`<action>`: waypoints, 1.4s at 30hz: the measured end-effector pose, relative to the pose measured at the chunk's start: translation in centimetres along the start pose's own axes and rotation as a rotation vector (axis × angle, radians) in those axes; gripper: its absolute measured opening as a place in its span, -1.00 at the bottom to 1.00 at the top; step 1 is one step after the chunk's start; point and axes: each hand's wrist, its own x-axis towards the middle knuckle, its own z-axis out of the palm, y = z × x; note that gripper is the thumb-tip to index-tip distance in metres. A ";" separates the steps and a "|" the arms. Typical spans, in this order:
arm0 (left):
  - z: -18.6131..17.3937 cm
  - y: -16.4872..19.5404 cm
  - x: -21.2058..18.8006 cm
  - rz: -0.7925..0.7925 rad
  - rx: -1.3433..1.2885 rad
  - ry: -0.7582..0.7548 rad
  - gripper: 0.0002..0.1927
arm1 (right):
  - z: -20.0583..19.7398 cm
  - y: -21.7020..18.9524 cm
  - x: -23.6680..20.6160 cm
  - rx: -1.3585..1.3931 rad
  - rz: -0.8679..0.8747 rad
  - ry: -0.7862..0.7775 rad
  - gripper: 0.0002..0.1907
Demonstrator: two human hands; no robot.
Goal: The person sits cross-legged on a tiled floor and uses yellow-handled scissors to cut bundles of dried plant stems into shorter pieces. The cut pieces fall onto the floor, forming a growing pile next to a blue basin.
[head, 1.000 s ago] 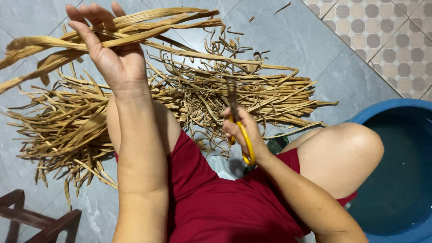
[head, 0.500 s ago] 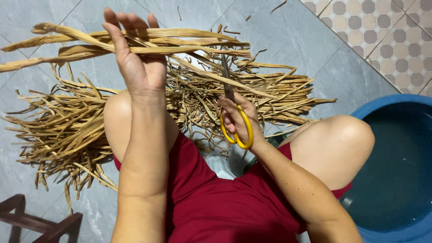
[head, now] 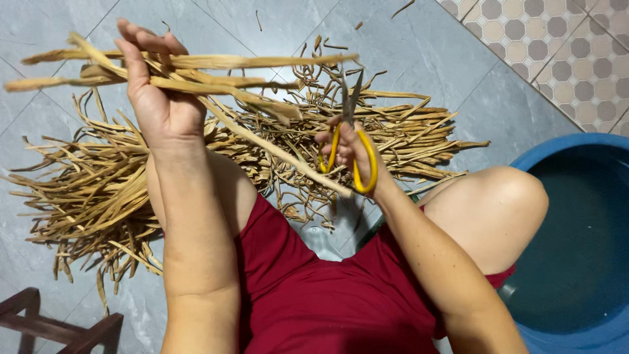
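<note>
A person's left hand (head: 157, 98) grips a bundle of dried strips (head: 196, 72) held level above the heap (head: 131, 183) on the floor; the right hand (head: 354, 147) closes round yellow scissors (head: 350, 131), blades parted. Cutting cleanly likely needs taut, aligned strips.

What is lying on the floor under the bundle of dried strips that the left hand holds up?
Under the bundle of dried strips in the left hand lies a big pile of dried strips on the grey tile floor. The legs cover its near part.
</note>
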 end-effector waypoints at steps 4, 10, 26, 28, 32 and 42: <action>0.6 1.1 -0.4 -0.036 0.046 0.049 -0.77 | 0.4 -1.9 0.7 -0.091 -0.069 0.109 -0.37; 0.6 4.6 -1.5 -0.030 0.092 0.085 -0.79 | 2.1 -3.3 -1.1 -0.323 -0.369 0.288 -0.42; 4.3 4.8 -5.7 0.195 0.377 0.243 -0.71 | 6.0 -6.9 -6.9 -0.220 -0.468 0.442 -0.65; 5.3 2.8 -7.4 0.128 0.522 0.261 -0.64 | 7.5 -6.9 -8.3 -0.343 -0.542 0.383 -0.64; 6.0 -2.7 -11.1 -0.163 0.658 0.285 -0.53 | 11.7 -5.0 -9.3 -0.443 -0.525 0.224 -0.46; 2.5 -4.5 -14.7 -0.261 0.427 0.213 -0.53 | 19.8 3.7 -8.3 -0.960 -0.240 0.235 -0.43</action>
